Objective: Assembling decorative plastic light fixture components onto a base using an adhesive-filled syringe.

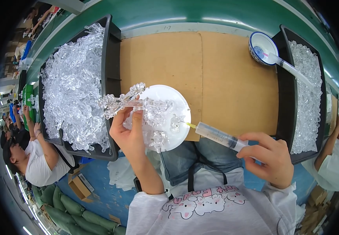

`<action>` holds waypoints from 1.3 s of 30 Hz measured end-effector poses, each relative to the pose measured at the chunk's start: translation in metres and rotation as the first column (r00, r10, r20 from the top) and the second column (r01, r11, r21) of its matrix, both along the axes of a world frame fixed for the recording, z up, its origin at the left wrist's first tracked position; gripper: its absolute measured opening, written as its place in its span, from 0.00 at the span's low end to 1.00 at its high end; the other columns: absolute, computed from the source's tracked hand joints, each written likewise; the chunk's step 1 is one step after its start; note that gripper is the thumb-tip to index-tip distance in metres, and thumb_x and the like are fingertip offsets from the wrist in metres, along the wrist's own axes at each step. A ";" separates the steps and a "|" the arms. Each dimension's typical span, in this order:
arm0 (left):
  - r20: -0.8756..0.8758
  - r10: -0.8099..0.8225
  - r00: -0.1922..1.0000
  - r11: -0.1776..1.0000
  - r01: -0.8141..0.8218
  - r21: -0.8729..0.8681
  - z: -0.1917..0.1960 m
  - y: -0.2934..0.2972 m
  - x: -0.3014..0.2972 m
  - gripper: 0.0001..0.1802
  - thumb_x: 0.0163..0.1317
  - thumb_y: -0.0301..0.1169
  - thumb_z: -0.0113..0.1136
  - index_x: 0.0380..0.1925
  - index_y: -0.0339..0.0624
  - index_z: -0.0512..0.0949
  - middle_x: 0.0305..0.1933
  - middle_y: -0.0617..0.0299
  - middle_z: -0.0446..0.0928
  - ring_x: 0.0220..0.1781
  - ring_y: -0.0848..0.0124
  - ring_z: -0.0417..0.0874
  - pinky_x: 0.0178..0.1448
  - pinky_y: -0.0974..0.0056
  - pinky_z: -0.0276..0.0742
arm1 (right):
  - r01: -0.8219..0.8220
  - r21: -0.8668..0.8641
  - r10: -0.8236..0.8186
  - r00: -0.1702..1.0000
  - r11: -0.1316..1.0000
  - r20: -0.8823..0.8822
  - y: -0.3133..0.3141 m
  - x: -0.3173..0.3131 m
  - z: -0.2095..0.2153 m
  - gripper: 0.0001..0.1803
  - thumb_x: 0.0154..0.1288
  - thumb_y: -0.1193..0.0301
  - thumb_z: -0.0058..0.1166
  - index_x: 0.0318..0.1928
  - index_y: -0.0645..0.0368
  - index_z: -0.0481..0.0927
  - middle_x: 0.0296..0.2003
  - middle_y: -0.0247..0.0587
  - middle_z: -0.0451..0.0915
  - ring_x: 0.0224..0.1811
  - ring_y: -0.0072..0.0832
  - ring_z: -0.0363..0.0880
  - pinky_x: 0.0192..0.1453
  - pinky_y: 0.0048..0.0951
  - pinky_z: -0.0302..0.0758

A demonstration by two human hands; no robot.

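Note:
Between the thumb and fingers of my left hand (128, 127) is a branched clear plastic piece (128, 102), its bead-like clusters spreading over a round white plate (180, 135). My right hand (269, 156) is closed around a syringe (220, 136) with a yellow-hubbed needle. The syringe lies nearly level and points left, its tip close to one of the clear clusters (176, 122) over the plate. Whether the needle touches that cluster, I cannot tell. Part of the plate is hidden behind the clear piece and my left hand.
A black bin (112, 58) heaped with clear plastic pieces stands left; another black bin (285, 98) holds small clear pieces at right. A blue-and-white bowl (251, 49) with a second syringe (294, 72) sits back right. Brown cardboard (236, 90) covers the table. Other people sit either side.

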State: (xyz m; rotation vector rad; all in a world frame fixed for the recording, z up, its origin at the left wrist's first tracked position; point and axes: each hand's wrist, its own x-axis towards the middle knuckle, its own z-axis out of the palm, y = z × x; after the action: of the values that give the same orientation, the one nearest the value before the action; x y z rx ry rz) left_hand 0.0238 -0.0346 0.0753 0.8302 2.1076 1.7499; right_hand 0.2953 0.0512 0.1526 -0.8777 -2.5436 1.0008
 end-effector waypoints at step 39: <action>0.025 0.025 0.999 0.996 -0.027 0.087 0.000 0.001 0.003 0.10 0.54 0.23 0.62 0.37 0.31 0.79 0.38 0.56 0.81 0.40 0.75 0.78 0.48 0.70 0.71 | -0.037 0.037 0.034 0.997 0.999 0.072 -0.003 -0.007 0.013 0.14 0.37 0.82 0.56 0.26 0.49 0.79 0.39 0.35 0.79 0.16 0.20 0.73 0.17 0.19 0.65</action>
State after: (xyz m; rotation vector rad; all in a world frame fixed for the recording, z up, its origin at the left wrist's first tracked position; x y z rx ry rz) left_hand 0.0264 -0.0332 0.0756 0.8035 2.0481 1.8681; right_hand 0.2883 0.0483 0.1657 -0.8751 -2.6372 0.9442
